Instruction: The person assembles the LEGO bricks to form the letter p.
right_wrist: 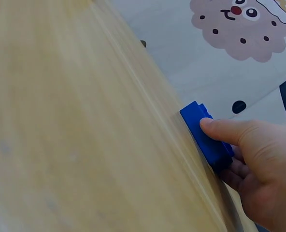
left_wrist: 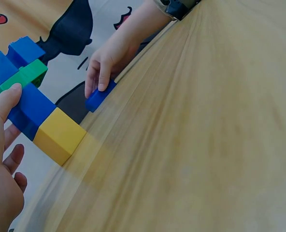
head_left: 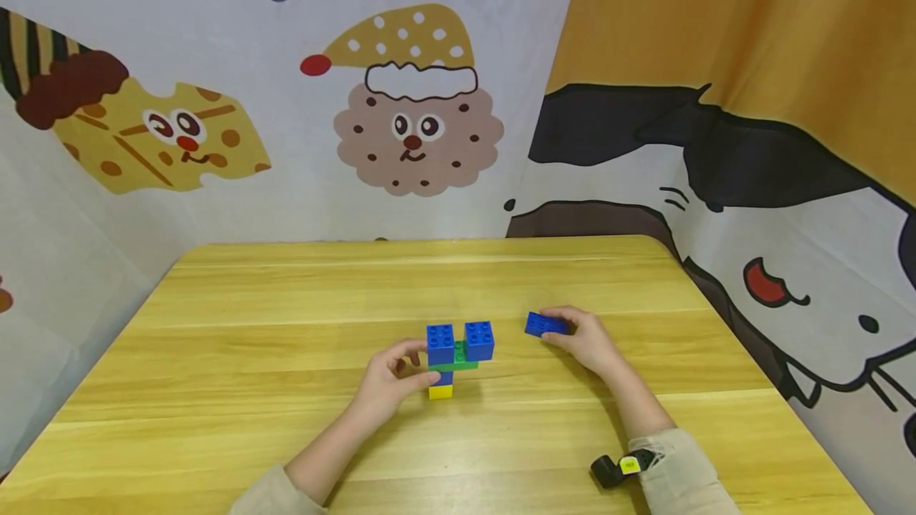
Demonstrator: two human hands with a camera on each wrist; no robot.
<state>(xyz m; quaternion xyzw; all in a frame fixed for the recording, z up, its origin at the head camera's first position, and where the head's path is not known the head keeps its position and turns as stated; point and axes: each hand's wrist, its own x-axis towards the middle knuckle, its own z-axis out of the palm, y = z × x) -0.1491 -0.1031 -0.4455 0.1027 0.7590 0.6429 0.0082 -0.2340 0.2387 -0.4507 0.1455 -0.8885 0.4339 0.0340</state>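
A small tower of toy building bricks point(head_left: 441, 378) stands in the middle of the table. From the bottom up it has a yellow brick point(left_wrist: 61, 135), blue brickwork point(left_wrist: 34, 106), a green brick point(left_wrist: 32, 73) lying across, and two blue bricks point(head_left: 479, 340) on top with a gap between them. My left hand point(head_left: 390, 380) grips the tower from its left side, thumb at the front and fingers partly hidden behind. To the right, a long blue brick point(right_wrist: 204, 137) with studs is pinched between the thumb and fingers of my right hand point(head_left: 587, 342), low over the table.
The wooden table point(head_left: 286, 292) has a rounded far edge, with a curtain point(head_left: 286, 213) of cartoon figures hanging behind it. A black wrist device point(head_left: 614, 469) with a yellow label sits at my right sleeve.
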